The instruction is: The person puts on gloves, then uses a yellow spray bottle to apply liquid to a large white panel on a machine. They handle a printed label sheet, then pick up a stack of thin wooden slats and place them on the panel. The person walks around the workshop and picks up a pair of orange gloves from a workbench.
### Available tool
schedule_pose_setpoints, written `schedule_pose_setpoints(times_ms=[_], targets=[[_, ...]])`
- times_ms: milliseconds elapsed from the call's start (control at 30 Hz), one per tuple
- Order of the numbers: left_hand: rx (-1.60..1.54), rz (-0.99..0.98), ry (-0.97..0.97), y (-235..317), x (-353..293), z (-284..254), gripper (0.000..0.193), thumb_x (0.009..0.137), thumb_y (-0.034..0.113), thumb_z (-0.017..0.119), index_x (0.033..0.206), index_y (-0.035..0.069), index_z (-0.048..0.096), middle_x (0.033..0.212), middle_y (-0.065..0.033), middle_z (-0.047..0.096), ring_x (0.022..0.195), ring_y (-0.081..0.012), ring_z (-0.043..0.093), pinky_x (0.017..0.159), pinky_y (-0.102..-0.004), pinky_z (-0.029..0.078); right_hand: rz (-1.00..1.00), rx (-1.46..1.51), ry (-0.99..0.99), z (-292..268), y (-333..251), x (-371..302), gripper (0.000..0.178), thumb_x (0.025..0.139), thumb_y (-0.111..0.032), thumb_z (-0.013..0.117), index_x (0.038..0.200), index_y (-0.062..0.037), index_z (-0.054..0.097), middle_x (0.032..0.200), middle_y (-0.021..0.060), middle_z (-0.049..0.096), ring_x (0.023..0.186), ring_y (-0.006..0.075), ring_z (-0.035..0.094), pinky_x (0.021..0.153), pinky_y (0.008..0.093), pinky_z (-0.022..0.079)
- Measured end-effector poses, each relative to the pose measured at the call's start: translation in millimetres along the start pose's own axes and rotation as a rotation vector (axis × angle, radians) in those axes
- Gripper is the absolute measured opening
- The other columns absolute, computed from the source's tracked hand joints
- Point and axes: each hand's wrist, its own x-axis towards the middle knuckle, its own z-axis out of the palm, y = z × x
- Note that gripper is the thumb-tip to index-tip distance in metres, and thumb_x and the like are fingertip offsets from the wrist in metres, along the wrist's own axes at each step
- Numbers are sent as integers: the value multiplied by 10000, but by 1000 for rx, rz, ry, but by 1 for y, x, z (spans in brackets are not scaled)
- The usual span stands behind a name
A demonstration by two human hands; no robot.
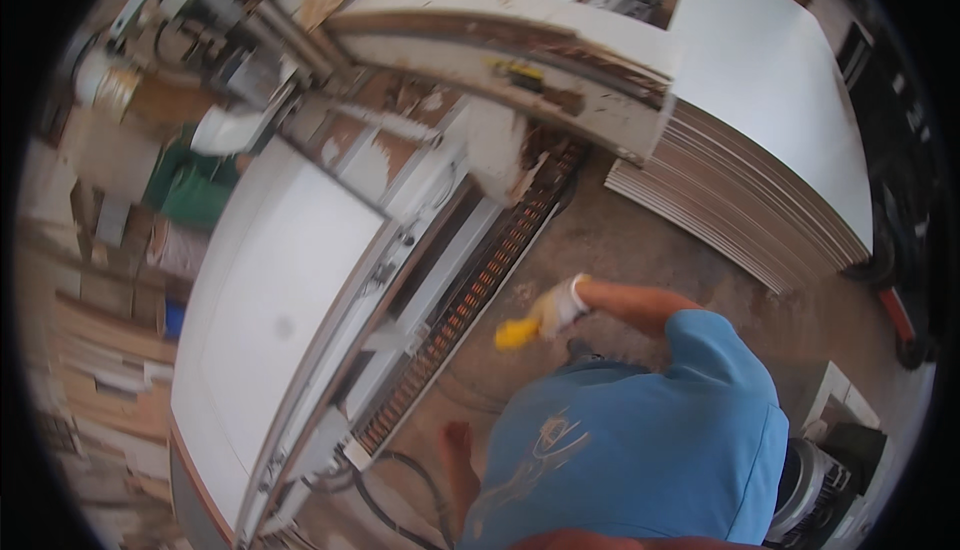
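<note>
My right hand [550, 312] wears a white and yellow work glove and reaches across in front of my blue shirt, above the floor. Its bright yellow finger end is smeared by motion, so I cannot make out the fingers or anything in them. Nearest to this hand runs a long black cable chain [490, 275] with copper-coloured links, along the side of a large panel machine. On my left side only a piece of bare arm [459, 450] shows beside the shirt; my left hand is not visible. A large white board [290, 280] lies on the machine bed.
A thick beam [590, 110] spans the machine, with a small yellow item [520, 75] on it. White boards [770, 70] are stacked at the right. Black hoses [385, 510] lie on the floor. A person in green [190, 185] is beyond the machine. A motor-like unit [810, 480] sits lower right.
</note>
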Motion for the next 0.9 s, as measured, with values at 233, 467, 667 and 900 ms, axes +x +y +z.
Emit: schedule_pose_setpoints(times_ms=[233, 467, 667, 900], targets=[[665, -49, -546, -1, 68, 214, 360, 1062, 372, 534, 840, 92, 576, 706, -60, 586, 649, -236, 610, 589, -368, 496, 492, 252, 218, -17, 165, -141, 284, 867, -419, 714, 829, -141, 669, 650, -28, 575, 556, 122, 537, 498, 315, 435], [1347, 378, -497, -9, 70, 260, 141, 942, 183, 689, 953, 43, 673, 813, -82, 692, 724, -192, 656, 687, -354, 538, 346, 653, 1604, -128, 234, -377, 135, 939, -149, 509, 957, -48, 597, 691, 54, 598, 441, 157, 523, 399, 347, 439], [1338, 377, -485, 32, 57, 254, 146, 870, 92, 785, 928, 53, 657, 738, -44, 665, 599, -134, 607, 535, -278, 475, 524, 483, 1450, -217, 168, -421, 182, 955, -195, 548, 1035, -43, 608, 703, 36, 582, 471, 142, 501, 428, 329, 440], [1012, 267, -395, 100, -18, 313, 105, 895, 48, 764, 862, 31, 665, 676, -27, 652, 533, -93, 579, 470, -250, 455, 598, 324, 1381, -279, 183, -430, 192, 951, -202, 569, 1004, -28, 628, 654, 43, 589, 453, 152, 507, 421, 347, 435]])
